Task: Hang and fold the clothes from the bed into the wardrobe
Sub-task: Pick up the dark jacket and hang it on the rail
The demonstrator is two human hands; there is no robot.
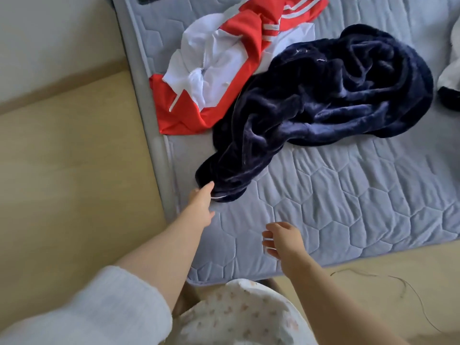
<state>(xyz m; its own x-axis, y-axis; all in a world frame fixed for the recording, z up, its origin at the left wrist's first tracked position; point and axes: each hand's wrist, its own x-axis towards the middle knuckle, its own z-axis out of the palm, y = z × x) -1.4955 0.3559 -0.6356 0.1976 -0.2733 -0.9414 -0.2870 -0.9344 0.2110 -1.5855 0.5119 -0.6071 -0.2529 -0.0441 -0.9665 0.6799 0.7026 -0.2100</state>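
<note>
A dark navy fleece garment lies crumpled on the grey quilted bed; one end of it trails toward the bed's left edge. My left hand reaches that near end and its fingertips touch the fabric at the hem. Whether the fingers grip it is hidden by the hand. My right hand hovers over the bare mattress nearer to me, fingers loosely curled and holding nothing. A red and white zip jacket lies behind the navy garment, partly under it.
A black and white item shows at the right edge of the bed. Pale wooden floor runs along the bed's left and near sides. A thin dark cord lies on the floor at right.
</note>
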